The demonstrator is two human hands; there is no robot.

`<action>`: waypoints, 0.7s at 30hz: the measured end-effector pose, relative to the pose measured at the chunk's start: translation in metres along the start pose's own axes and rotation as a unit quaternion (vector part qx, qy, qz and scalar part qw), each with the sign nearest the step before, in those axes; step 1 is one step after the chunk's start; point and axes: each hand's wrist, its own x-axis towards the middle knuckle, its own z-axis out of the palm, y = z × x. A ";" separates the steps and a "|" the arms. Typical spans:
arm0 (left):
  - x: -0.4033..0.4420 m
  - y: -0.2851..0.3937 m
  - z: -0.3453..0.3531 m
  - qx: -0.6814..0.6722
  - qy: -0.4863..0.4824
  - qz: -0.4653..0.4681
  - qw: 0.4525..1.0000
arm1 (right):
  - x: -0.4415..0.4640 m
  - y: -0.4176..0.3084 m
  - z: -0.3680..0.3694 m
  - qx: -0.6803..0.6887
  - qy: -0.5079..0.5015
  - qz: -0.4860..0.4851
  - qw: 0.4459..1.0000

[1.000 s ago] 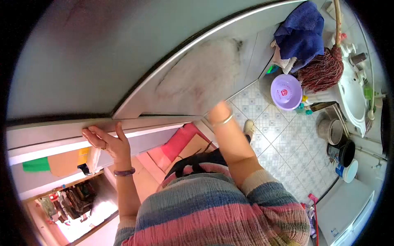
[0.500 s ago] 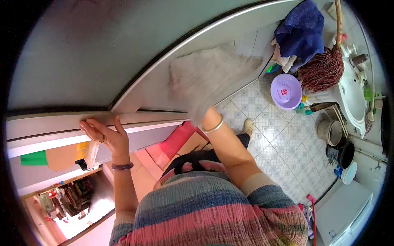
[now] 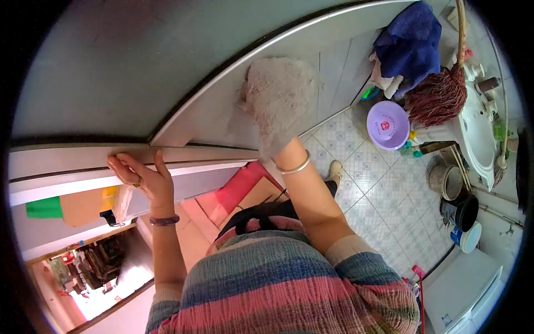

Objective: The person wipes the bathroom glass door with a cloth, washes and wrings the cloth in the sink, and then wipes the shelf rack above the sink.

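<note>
A fluffy grey cloth [image 3: 281,92] lies against the lower panel of a grey door [image 3: 211,111]. My right hand [image 3: 278,146], with a silver bangle at the wrist, is at the cloth's lower end; the cloth covers most of its fingers, which appear wrapped in it. My left hand [image 3: 146,179], with a ring and a dark bracelet, rests on the door's pale edge, fingers bent over it and thumb apart.
On the right are a purple basin [image 3: 388,126], a blue towel [image 3: 409,47], a dark red mop [image 3: 436,97], a white sink [image 3: 479,133] and several buckets by the tiled floor [image 3: 367,178]. Shelves [image 3: 92,273] show through the doorway at lower left.
The cloth has swept over the panel, spreading right and then bunching back to the left. My right hand has shifted slightly. My left hand has stayed on the door edge, which has moved slightly.
</note>
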 end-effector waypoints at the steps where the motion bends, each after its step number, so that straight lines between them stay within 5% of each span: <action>1: 0.001 -0.002 0.000 0.005 0.000 0.013 1.000 | -0.006 0.000 0.004 -0.032 0.003 -0.020 0.999; 21: 0.004 0.000 0.003 -0.009 0.026 0.006 1.000 | 0.005 0.001 0.002 -0.005 -0.003 0.004 1.000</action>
